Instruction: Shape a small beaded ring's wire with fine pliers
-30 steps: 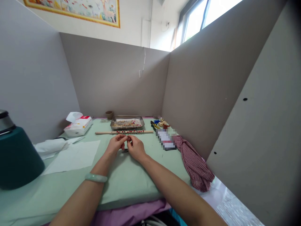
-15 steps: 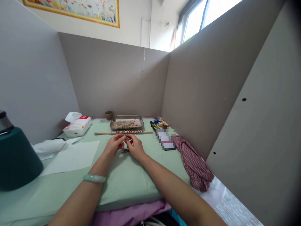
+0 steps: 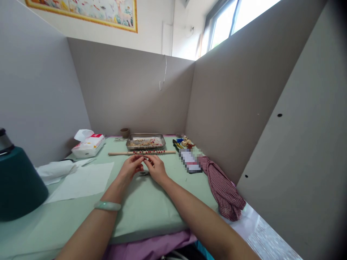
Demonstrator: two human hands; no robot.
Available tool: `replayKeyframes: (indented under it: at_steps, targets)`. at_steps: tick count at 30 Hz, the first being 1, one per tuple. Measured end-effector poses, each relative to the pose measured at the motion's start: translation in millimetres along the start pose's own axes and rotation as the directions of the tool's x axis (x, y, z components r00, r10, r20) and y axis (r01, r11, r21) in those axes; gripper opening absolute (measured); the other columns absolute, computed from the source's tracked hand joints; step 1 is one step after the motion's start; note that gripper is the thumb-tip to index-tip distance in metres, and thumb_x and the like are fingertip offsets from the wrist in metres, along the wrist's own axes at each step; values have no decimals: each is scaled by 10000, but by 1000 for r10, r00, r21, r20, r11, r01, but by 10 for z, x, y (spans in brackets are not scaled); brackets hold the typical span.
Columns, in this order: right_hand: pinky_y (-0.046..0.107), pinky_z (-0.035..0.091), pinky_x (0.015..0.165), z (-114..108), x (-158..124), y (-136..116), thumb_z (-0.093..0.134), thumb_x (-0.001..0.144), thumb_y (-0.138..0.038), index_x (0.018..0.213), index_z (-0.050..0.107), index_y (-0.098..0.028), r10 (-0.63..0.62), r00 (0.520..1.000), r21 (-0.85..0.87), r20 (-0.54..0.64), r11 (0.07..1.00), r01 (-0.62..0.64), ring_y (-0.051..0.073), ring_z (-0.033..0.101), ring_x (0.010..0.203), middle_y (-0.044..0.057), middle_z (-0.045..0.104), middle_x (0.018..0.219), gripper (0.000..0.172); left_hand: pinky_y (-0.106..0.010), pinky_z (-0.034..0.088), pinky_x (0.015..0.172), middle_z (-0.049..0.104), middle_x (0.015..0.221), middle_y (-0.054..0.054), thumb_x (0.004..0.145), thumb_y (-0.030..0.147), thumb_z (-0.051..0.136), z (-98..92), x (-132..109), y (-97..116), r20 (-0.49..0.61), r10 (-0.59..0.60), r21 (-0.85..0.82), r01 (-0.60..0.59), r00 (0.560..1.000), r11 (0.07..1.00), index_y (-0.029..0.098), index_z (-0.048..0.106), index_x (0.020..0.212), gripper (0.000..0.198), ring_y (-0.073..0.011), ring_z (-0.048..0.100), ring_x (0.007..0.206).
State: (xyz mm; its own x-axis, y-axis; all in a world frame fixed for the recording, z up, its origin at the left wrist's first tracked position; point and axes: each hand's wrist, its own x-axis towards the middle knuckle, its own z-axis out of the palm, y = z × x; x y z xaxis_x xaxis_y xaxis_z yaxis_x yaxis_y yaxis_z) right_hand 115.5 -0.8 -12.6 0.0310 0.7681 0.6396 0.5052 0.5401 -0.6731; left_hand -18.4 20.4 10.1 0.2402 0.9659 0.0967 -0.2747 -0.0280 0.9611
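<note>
My left hand (image 3: pixel 132 166) and my right hand (image 3: pixel 156 168) meet fingertip to fingertip above the green table cover (image 3: pixel 151 206). Both are closed in a pinch; whatever they hold between them is too small to make out. A pale green bangle (image 3: pixel 107 206) circles my left wrist. Just below the fingers lies a small dark metal tool (image 3: pixel 144 173), partly hidden. Beyond the fingertips, a wooden stick (image 3: pixel 119 154) with red beads along it rests crosswise. Behind that stands a metal tray (image 3: pixel 145 147) holding scattered small red and gold pieces.
On the left are a tissue pack (image 3: pixel 89 146), white paper (image 3: pixel 81 182) and a large dark green flask (image 3: pixel 20 184). To the right lie yellow-black pliers (image 3: pixel 177 145), a blurred-out flat object (image 3: pixel 190 160) and a checked cloth (image 3: pixel 221 191). A brown cup (image 3: pixel 125 132) stands behind. Grey partitions surround the table.
My fingers have shifted very slightly while staying pinched together. The whole view has drifted by a few pixels; the things on the table have not moved.
</note>
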Motion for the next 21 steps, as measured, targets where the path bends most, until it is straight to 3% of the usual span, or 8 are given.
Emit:
replayKeyframes:
  at_steps: [5, 11, 21]
  targets:
    - [258, 438, 775, 14, 3, 19, 467, 890, -310, 1017, 660, -230, -27, 999, -5, 18, 1000, 27, 144, 571, 834, 35, 641, 910, 245, -229, 441, 514, 594, 722, 5, 581, 348, 770, 35, -48, 50, -22, 11, 19, -10, 1000, 1000, 144, 590, 917, 432, -67, 508, 502]
    - [250, 447, 690, 33, 4, 48, 500, 855, -353, 895, 625, -195, 116, 993, 102, -18, 988, -114, 135, 590, 711, 5, 666, 791, 205, -237, 440, 514, 585, 685, -2, 573, 388, 763, 4, -8, 7, -28, 4, 95, -1, 1000, 995, 118, 610, 836, 407, -71, 500, 486]
    - [242, 443, 662, 5, 10, 34, 468, 840, -291, 835, 638, -207, 133, 991, 84, -14, 988, -131, 134, 585, 682, -10, 660, 735, 190, -243, 428, 497, 528, 548, 19, 663, 467, 678, 36, -48, 9, 102, -4, 255, -22, 995, 967, 150, 549, 759, 356, -110, 513, 475]
